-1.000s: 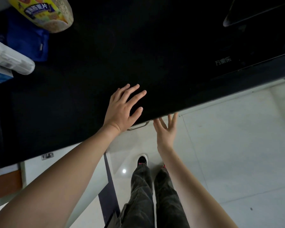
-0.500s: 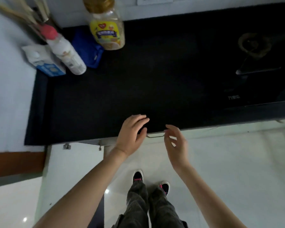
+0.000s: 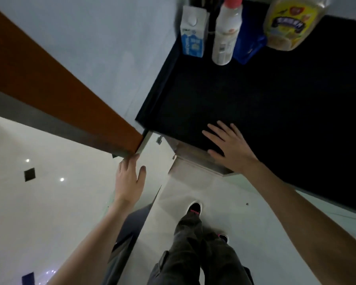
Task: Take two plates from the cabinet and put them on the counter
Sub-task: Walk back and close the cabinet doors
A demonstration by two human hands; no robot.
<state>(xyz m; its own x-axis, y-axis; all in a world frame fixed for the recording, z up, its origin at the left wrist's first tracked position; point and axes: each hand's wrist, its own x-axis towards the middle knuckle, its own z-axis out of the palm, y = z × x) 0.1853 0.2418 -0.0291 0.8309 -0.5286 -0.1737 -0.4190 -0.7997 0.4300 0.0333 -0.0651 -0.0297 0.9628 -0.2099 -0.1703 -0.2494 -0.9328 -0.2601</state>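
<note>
Item: my left hand (image 3: 129,177), at about 7 o'clock from the dark table (image 3: 276,112), fingers closed loosely over the top edge of the swung-out cabinet door (image 3: 152,161), thumb spread on its pale face; it holds the door and nothing else. Item: my right hand (image 3: 228,147), at 4 o'clock from the left one, flat and fully spread, palm down on the table's front edge, holding nothing. Item: cabinet (image 3: 195,161) beneath the table, door open, interior not visible from this angle. Item: plates, two wanted; none in sight, neither in the cabinet opening nor on the table, so I cannot tell where they sit. Item: at 12 o'clock on the table's far edge, a milk carton (image 3: 192,33), a white bottle (image 3: 225,36), a blue pouch (image 3: 248,46) and a yellow-labelled jar (image 3: 290,23), close together. Progress, as I judge it: door opened only; finding, lifting and setting down both plates remain.
</note>
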